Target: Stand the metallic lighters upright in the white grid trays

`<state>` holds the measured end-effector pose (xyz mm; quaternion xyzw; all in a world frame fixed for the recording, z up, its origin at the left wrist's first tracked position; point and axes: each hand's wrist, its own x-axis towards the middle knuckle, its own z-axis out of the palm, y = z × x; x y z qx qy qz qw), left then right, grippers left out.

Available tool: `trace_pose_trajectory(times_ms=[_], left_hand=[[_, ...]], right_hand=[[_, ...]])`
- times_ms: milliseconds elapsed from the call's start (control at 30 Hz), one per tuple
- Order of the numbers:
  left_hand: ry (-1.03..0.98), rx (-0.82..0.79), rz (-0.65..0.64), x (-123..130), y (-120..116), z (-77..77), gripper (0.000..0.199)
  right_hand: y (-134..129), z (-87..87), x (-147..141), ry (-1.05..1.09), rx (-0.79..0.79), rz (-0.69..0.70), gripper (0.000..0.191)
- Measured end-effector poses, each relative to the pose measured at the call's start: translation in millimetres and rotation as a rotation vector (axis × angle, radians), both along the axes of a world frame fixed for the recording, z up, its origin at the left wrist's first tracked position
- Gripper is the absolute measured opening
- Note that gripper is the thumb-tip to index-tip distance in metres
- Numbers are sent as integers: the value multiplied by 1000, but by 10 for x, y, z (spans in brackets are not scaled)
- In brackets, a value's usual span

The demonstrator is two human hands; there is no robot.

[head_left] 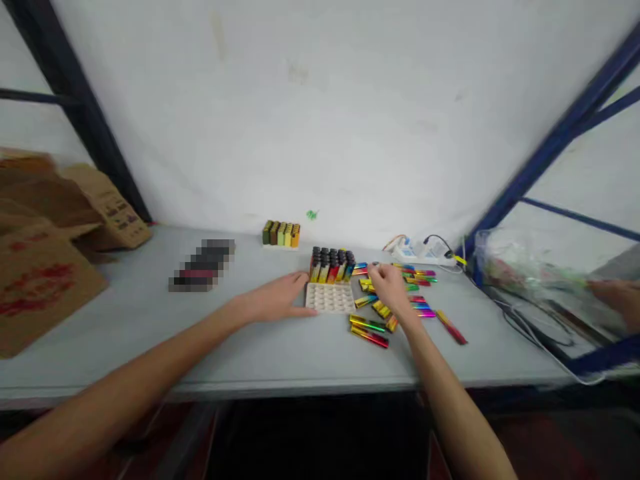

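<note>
Centre frame, the left hand (275,298), thumb spread wide, sits at the left edge of the white tray (330,300) of upright lighters (331,268), best braced steady, while right of centre the right hand (389,287) curls over loose lighters (369,335), grip impossible to tell, single pinches likely safest.

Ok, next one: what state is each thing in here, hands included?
Left hand: spread, at the left edge of the white tray.
Right hand: curled over loose lighters; grip unclear.
White tray: part filled, front holes bare.
Tray lighters: upright, in the rear rows.
Loose lighters: lying scattered.
Farther lighters: upright, grouped near the wall.
Power strip: plugged into.
Cardboard box: flaps open.
</note>
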<state>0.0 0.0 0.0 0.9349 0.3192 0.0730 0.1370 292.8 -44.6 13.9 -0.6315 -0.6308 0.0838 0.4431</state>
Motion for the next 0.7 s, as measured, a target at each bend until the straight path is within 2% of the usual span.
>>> trace_pose_trajectory(times_ms=[233,433,600,700], left_hand=[[-53,37,-30,2,14,-44,78],[-66,39,-36,14,25,-60,79],[-59,10,-24,26,13,-42,78],[-62,8,-24,28,6,-31,77]], right_hand=[[-3,-39,-26,-16,-10,40,43],[-3,-60,-14,24,-30,181,36],[2,-52,-21,-168,98,193,40],[-18,-21,-26,-217,72,164,43]])
